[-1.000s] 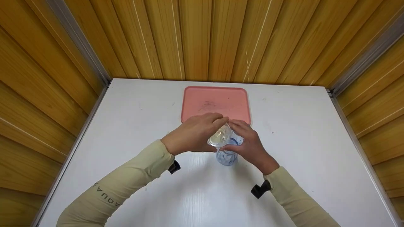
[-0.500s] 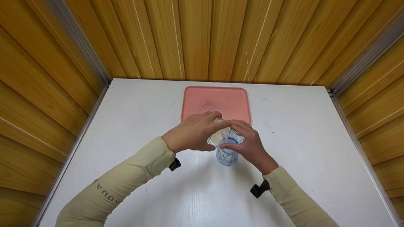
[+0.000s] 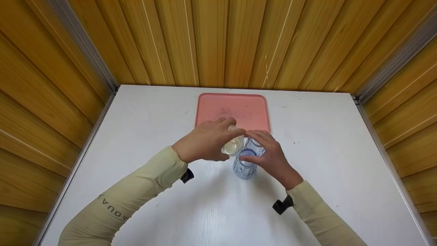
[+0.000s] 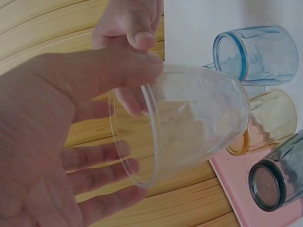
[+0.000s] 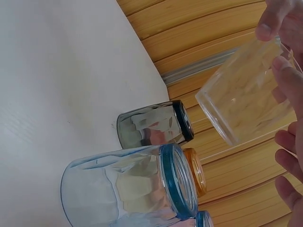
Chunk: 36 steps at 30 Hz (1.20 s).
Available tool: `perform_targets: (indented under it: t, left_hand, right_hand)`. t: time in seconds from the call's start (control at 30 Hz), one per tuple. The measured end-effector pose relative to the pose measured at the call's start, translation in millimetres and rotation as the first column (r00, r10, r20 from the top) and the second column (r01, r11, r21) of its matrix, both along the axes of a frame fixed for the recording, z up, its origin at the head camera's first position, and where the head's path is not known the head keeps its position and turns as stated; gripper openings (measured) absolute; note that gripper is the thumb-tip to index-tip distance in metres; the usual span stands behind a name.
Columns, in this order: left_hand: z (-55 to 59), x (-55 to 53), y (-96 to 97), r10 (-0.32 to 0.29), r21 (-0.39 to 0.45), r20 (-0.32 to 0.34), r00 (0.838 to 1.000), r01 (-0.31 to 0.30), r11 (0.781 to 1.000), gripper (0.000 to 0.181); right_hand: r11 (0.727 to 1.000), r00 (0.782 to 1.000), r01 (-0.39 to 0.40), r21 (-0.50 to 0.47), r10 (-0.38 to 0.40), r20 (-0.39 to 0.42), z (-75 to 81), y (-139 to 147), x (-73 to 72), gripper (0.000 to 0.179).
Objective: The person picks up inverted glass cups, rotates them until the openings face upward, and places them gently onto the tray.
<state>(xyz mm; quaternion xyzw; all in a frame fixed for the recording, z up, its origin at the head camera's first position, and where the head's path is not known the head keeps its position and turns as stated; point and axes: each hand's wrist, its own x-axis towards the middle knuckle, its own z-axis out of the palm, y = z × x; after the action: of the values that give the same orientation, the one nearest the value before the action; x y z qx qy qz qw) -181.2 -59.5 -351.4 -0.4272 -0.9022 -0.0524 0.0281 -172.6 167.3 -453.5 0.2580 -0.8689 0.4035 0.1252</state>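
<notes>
My left hand grips a clear plastic-looking cup near its rim, thumb on one side and fingers on the other. It is held rim up and slightly tilted, above several tinted glasses. Opposite it, my right hand is curved in a loose C, its thumb overlapping the cup in the right wrist view. Below the right hand stands a blue glass, with a second blue glass behind it. A yellow glass with an orange rim and a dark grey glass stand close by.
A pink tray lies at the back of the white table, partly hidden by the left hand. Wood-patterned walls enclose the table's back and sides.
My left hand has shifted slightly left and back with the clear cup, widening its gap from the right hand. More of the blue glasses shows; the right hand has barely moved.
</notes>
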Motion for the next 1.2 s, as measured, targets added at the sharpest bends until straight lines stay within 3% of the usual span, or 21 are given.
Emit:
perform_targets:
  t: [0.27, 0.43, 0.73, 1.03, 1.2]
  left_hand:
    - [2.9, -2.5, -2.4, 0.023, 0.000, -0.022, 1.000, -0.023, 1.000, 0.070]
    - [5.4, -5.1, -3.0, 0.050, -0.011, -0.002, 0.999, -0.050, 0.999, 0.072]
    - [9.3, -10.7, -2.7, 0.077, -0.023, 0.019, 0.997, -0.077, 0.997, 0.072]
    - [11.4, -20.4, 1.5, 0.077, -0.055, -0.014, 0.997, -0.078, 0.995, 0.074]
    - [11.6, -24.7, 3.6, 0.088, -0.072, -0.010, 0.996, -0.088, 0.994, 0.072]
  right_hand:
    - [0.991, 0.991, 0.030, 0.129, -0.046, 0.125, -0.2, 0, 2.5, 0.066]
    - [0.976, 0.978, 0.030, 0.217, -0.074, 0.197, -0.4, 0, 3.5, 0.063]
    - [0.946, 0.926, 0.016, 0.325, -0.137, 0.353, -3.2, 0, 5.8, 0.058]
    - [0.922, 0.871, -0.005, 0.387, -0.186, 0.455, -10.4, -2, 3.6, 0.061]
    - [0.918, 0.862, -0.022, 0.396, -0.183, 0.472, -10.8, -4, 4.1, 0.061]
